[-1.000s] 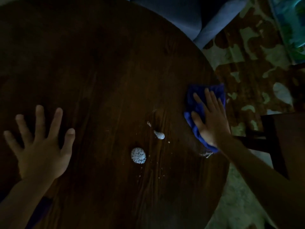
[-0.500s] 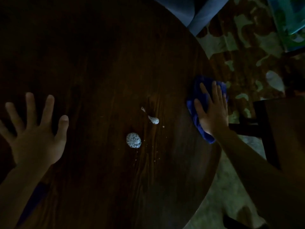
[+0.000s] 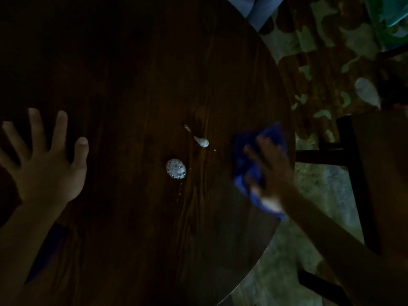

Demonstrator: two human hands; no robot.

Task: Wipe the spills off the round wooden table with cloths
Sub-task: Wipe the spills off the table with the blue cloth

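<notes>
Since the earlier frames the right hand (image 3: pixel 272 171) has slid the blue cloth (image 3: pixel 249 171) inward from the table's right edge toward the spills, and both are now smeared with motion blur. That hand lies flat on top of the cloth with fingers extended, pressing rather than gripping; whether any fingertip curls around the fabric cannot be told through the blur. A pale patch shows at the cloth's near corner, under the wrist. The left hand (image 3: pixel 47 164) stays spread wide, palm down on the bare wood at the left side, fingers fanned and holding nothing. Between the two hands, on the round wooden table (image 3: pixel 132 74), sit two white foamy spills: a rounded bubbly blob (image 3: pixel 176 169) nearer the viewer and a smaller teardrop-shaped streak (image 3: pixel 201 141) just beyond it, the streak lying close to the cloth's left edge but apart from it. Tiny specks dot the wood around them. The tabletop is dark brown with visible grain, dimly lit. Past its right rim lies a patterned rug (image 3: pixel 320 69) in brown and pale green, a dark wooden chair (image 3: pixel 357 164) stands near the table, and blue upholstery (image 3: pixel 256 9) shows at the top.
</notes>
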